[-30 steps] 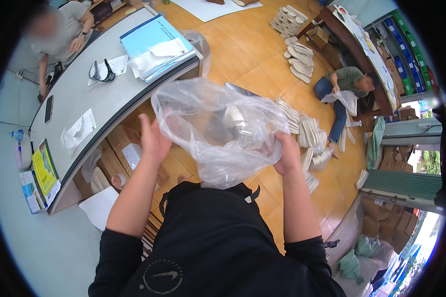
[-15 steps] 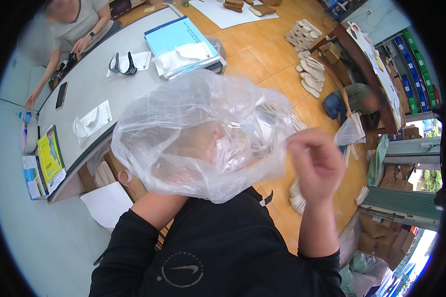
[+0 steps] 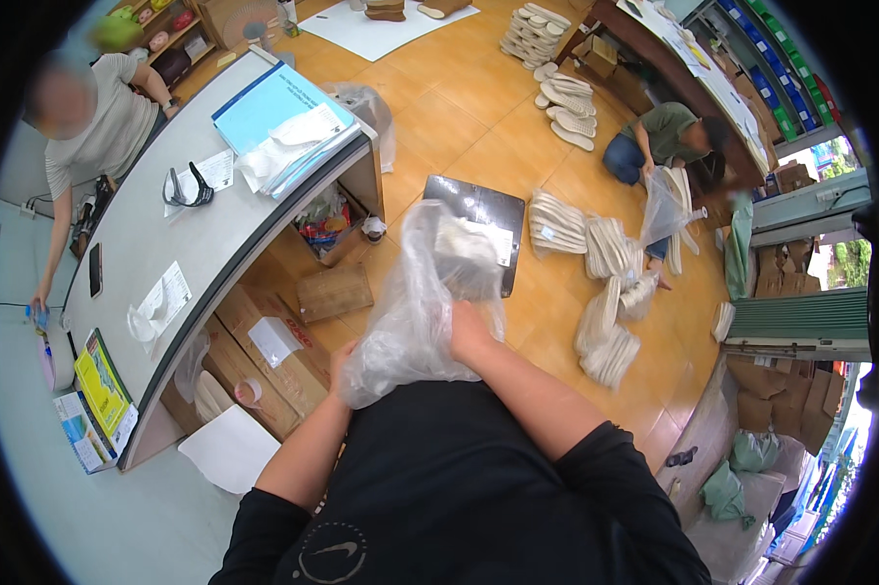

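Observation:
In front of my waist hangs a large clear plastic bag (image 3: 410, 331), crumpled and narrowed toward its far end. My left hand (image 3: 342, 369) grips its near left side, the fingers partly behind the film. On the right side of the bag, my right hand (image 3: 470, 333) is closed on the plastic, its fingertips hidden by the folds. Something whitish shows at the bag's far end, but I cannot tell whether it lies inside or is bunched film. Beyond the bag, a dark flat square board (image 3: 473, 195) with a white paper on it lies on the floor.
Bundles of pale shoe soles (image 3: 610, 249) lie on the tiled floor to the right. Past them a person (image 3: 668, 136) crouches with another clear bag. At left a curved desk (image 3: 147, 224) bears folders, a phone and papers; another person (image 3: 103, 117) sits behind it. A cardboard box (image 3: 334, 292) lies below.
The bag was spread wide and raised, with my left hand behind its film and my right hand apart from it. Now it is lower and gathered, with both hands on it.

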`<state>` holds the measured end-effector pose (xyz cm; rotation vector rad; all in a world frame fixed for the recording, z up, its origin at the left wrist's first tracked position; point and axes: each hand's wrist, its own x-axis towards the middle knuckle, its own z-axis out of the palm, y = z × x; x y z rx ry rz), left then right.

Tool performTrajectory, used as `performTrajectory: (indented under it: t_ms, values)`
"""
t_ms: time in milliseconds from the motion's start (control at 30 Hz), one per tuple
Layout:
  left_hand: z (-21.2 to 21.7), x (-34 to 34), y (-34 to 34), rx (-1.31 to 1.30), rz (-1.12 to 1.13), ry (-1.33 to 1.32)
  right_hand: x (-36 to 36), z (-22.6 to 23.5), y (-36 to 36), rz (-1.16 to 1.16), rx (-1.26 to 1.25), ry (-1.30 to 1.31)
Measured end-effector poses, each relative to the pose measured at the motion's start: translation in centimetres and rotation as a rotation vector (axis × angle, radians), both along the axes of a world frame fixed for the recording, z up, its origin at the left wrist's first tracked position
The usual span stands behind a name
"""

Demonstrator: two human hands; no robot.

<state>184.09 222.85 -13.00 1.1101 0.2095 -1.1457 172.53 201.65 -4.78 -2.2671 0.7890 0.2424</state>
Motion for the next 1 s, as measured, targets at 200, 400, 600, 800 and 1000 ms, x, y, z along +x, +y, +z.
performTrajectory:
  t_ms: [200, 400, 600, 800, 1000]
  values:
    - [-3.9, 0.6, 6.4, 0.451, -0.034, -0.407, -3.4, 0.6, -0.7, -0.423, 0.283, 0.208]
    - [-0.1, 6.4, 8.4, 0.643, 0.178, -0.807, -9.4, -4.4, -3.7, -0.856, -0.084, -0.105]
    - [4.9, 10.0, 4.4, 0.334, 0.1, -1.257, -14.0, -7.0, -6.1, -1.08, 0.247, -0.333]
    - [7.9, 7.9, -1.6, 0.206, -0.252, -0.979, -14.3, -5.9, -6.0, -1.212, 0.65, -0.625]
    - [11.0, 3.3, -9.5, 0.01, -0.829, -0.635, -11.4, -0.4, -5.1, -1.067, 1.02, -0.864]
